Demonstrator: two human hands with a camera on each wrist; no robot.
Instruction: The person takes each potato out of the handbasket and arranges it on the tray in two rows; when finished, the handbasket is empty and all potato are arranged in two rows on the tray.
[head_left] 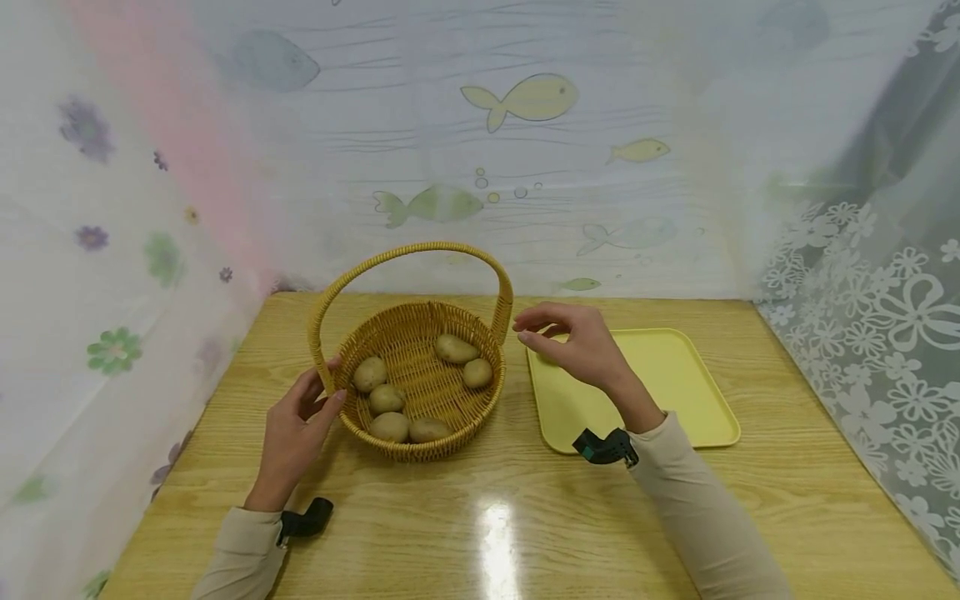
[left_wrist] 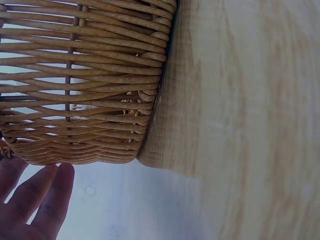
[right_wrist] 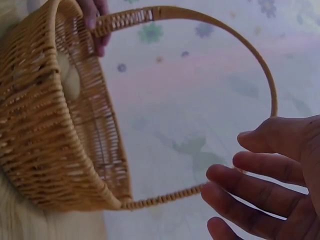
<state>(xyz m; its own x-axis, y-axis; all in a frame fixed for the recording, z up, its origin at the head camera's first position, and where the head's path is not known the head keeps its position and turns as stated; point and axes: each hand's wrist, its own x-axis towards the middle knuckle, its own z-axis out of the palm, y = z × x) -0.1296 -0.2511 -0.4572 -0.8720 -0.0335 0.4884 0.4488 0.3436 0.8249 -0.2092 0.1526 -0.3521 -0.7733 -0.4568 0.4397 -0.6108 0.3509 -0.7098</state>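
Note:
A round wicker basket (head_left: 423, 452) with a tall arched handle (head_left: 431, 247) stands on the table, several potatoes (head_left: 389, 427) lying inside it. My left hand (head_left: 294, 433) grips the basket's left side at the foot of the handle, the thumb over the rim. The left wrist view shows those fingertips (left_wrist: 62, 175) against the woven wall. To the right of the handle, my right hand (head_left: 581, 342) hovers with relaxed, slightly bent fingers and holds nothing. In the right wrist view its fingers (right_wrist: 260, 190) spread near the handle, overlapping it there.
A yellow rectangular tray (head_left: 660, 367) lies right of the basket, partly beneath my right hand and forearm. The wooden table (head_left: 420, 533) ends at a fish-patterned curtain (head_left: 525, 167) behind; flowered curtains hang at both sides. A black camera sits on each wrist.

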